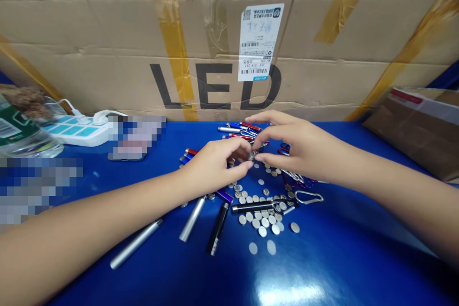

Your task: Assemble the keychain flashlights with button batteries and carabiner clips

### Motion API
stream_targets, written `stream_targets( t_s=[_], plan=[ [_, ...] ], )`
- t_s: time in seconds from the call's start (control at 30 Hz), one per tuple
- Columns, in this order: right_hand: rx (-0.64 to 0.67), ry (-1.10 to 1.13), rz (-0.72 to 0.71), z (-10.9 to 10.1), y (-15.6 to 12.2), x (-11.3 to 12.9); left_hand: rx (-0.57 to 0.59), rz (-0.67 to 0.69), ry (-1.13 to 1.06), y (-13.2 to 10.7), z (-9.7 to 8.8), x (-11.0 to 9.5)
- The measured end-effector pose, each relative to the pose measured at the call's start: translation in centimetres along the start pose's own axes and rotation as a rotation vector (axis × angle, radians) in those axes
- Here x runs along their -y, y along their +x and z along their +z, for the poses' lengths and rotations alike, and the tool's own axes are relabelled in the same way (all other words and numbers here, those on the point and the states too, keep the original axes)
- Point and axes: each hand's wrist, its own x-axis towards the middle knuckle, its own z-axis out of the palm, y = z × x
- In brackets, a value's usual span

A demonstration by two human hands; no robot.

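My left hand point(215, 165) and my right hand point(292, 146) meet fingertip to fingertip above a blue table point(322, 258). Between them they pinch a small silver object point(253, 154), too small to name; it may be a button cell. Under the hands lies a scatter of several silver button cells point(263, 222). Small metal penlights lie around: silver ones point(191, 218), a black one point(217, 229), another black one point(254, 207), and red and blue ones point(238, 127) behind my hands. Carabiner clips point(308, 197) lie under my right wrist.
A big cardboard box point(215, 33) printed "LED" stands along the table's far edge. A white power strip point(77, 129) and a plastic bottle point(21, 134) sit at the left. Another carton point(419, 124) lies at the right.
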Motion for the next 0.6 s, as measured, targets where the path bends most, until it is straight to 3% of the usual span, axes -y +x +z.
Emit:
stream_targets(
  t_s=[0.6],
  plan=[
    [0.008,0.061,0.016,0.35,0.00,0.06,0.003,-0.008,-0.042,-0.04,0.00,0.07]
  ],
)
